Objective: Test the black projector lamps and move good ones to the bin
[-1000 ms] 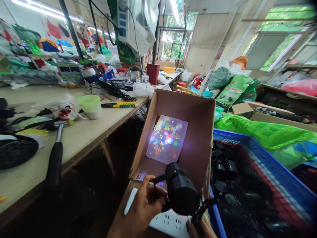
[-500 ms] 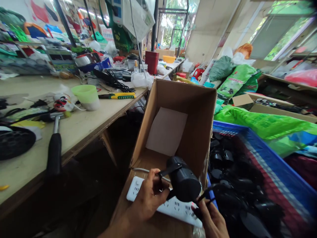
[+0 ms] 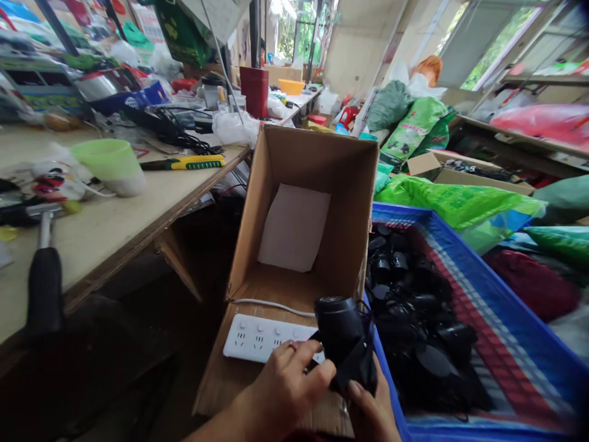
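A black cylindrical device [image 3: 339,325] with a flat black base or bracket and a thin cord is held over the front flap of a cardboard box. Its ridged round end points up and away from me. My right hand [image 3: 375,402] grips the lower part from the right, thumb on the near side. My left hand [image 3: 294,377] is closed at the device's left side, with bent fingers on a dark part there; the fingertips are partly hidden. Just behind my left hand lies a white power strip [image 3: 251,337] with several sockets.
The open cardboard box [image 3: 317,150] stands ahead, a pale sheet [image 3: 294,227] inside. On the right, a blue crate [image 3: 501,294] holds several black devices [image 3: 427,356]. The workbench [image 3: 170,196] at left carries a hammer [image 3: 45,276], a green cup [image 3: 108,162] and a yellow-handled tool [image 3: 197,162].
The device has turned from lying tilted toward me to more upright, and its base now sits in my right hand. My left hand has shifted slightly right, and the view has swung right.
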`<state>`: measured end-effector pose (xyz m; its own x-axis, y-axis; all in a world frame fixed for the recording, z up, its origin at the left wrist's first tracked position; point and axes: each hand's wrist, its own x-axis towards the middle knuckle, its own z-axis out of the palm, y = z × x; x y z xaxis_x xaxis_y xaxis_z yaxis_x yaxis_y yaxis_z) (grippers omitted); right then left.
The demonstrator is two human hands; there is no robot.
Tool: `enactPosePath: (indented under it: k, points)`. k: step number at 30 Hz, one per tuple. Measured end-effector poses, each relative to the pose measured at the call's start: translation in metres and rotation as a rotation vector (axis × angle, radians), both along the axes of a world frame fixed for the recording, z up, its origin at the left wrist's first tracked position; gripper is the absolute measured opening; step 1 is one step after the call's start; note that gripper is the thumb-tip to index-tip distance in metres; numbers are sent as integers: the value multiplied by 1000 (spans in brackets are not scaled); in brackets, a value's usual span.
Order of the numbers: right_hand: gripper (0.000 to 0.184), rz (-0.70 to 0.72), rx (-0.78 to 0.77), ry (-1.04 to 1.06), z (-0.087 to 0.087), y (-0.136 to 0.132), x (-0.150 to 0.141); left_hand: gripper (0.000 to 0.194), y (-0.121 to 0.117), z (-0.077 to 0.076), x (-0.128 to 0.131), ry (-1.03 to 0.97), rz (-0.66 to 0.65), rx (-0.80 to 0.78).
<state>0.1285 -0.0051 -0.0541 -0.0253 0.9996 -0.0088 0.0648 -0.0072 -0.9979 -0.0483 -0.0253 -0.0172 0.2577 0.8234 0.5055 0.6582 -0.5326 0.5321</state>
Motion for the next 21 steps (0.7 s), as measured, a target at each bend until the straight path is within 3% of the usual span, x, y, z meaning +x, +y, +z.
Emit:
enactPosePath:
  k: [4, 7, 12, 18, 19, 21]
  points:
    - [81, -43, 61, -117, 3, -3, 21, 74, -1, 15, 0, -105, -77, 42]
    - [85, 25, 94, -191, -1, 1, 47, 91, 2, 25, -1, -126, -205, -5]
    - [74, 99, 70, -219, -6, 11, 77, 82, 7, 36, -8, -192, -336, -79]
    - [83, 124, -8, -140, -2, 8, 69, 50, 7, 38, -12, -325, -203, -201]
    - [84, 113, -8, -130, -2, 7, 70, 50, 7, 39, -12, -352, -189, -223]
    - [84, 135, 2, -99, -1, 4, 76, 69, 10, 41, -12, -403, -229, -248]
